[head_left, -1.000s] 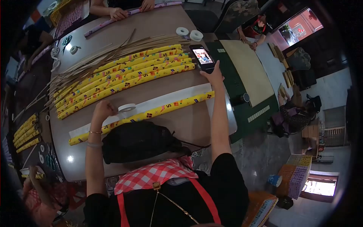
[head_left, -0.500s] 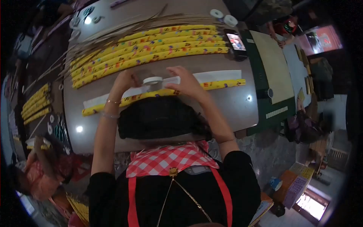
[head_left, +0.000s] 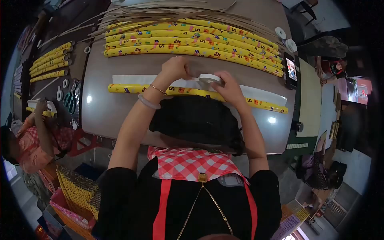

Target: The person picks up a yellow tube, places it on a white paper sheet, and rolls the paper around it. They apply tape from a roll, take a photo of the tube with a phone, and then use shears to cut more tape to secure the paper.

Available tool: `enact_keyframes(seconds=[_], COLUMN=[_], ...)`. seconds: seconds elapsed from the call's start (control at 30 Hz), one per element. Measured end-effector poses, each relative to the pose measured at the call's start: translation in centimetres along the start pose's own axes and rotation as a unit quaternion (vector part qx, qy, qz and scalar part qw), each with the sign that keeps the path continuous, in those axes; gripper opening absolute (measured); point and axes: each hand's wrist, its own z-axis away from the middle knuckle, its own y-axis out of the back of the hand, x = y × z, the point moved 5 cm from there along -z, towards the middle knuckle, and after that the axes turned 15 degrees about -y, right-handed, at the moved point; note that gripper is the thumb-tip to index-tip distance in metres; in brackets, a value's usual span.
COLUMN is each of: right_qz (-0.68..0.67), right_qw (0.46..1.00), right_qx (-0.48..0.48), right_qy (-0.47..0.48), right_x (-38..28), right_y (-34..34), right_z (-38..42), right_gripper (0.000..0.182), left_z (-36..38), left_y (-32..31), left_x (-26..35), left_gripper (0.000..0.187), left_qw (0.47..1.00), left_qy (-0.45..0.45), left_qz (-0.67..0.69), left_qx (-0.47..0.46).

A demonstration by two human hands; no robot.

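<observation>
A white roll of tape (head_left: 210, 76) is gripped on its right side between the thumb and fingers of my right hand (head_left: 231, 88). My left hand (head_left: 175, 69) is closed just left of the roll, its fingertips pinching what looks like the tape's loose end; the grip itself is partly hidden. Beneath both hands lies a long yellow printed paper tube (head_left: 132, 89), running left to right across the table. A white paper strip (head_left: 134, 79) stretches along its far side. A black bag-like bundle (head_left: 194, 118) sits between my forearms, against the tube.
Several yellow printed tubes (head_left: 160, 42) lie at the table's far side, with thin brown strips (head_left: 176, 14) behind them. A phone (head_left: 291, 69) stands at the right, near white tape rolls (head_left: 291, 45). Scissors (head_left: 69, 101) lie left. Another person (head_left: 36, 148) works there with a yellow tube.
The view has turned and shifted, so the table appears rotated. My right hand, open beside the tape roll before, now grips it. My left hand remains closed at the roll's left.
</observation>
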Motion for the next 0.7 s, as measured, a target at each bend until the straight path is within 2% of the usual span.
enact_keyframes(seconds=[0.1, 0.23, 0.3, 0.4, 0.5, 0.57, 0.63, 0.7], right_qz=[0.029, 0.006, 0.035, 0.071, 0.092, 0.062, 0.025, 0.03], right_qw=[0.998, 0.999, 0.999, 0.997, 0.995, 0.997, 0.985, 0.985], right_qx=[0.029, 0.031, -0.011, 0.013, 0.021, 0.021, -0.018, -0.024], right_qy=[-0.038, -0.036, -0.031, 0.004, -0.015, -0.046, -0.168, -0.167], right_x=[1.4, 1.7, 1.9, 2.7, 4.1, 4.6, 5.6, 6.5], right_y=[1.2, 3.0, 3.6, 5.2, 7.4, 8.8, 10.2, 11.3], right_z=[-0.2, 1.0, 1.3, 1.8, 2.1, 2.4, 2.7, 3.0], right_gripper=[0.025, 0.023, 0.019, 0.019, 0.026, 0.029, 0.028, 0.029], left_z=[0.1, 0.2, 0.3, 0.3, 0.2, 0.2, 0.1, 0.2], left_y=[-0.1, -0.1, 0.0, 0.2, 0.2, 0.2, 0.2, 0.2], left_x=[-0.5, -0.3, -0.4, -0.2, -0.3, -0.3, -0.3, -0.2], left_gripper=[0.021, 0.021, 0.021, 0.021, 0.022, 0.021, 0.021, 0.021], left_qw=[1.0, 1.0, 1.0, 1.0, 1.0, 1.0, 0.999, 0.999], left_qy=[0.015, 0.022, 0.016, 0.006, 0.014, 0.017, 0.017, 0.018], left_qz=[0.003, 0.007, 0.011, 0.024, 0.022, 0.02, 0.024, 0.027], left_qx=[0.007, -0.006, 0.006, 0.004, -0.008, -0.017, -0.023, -0.03])
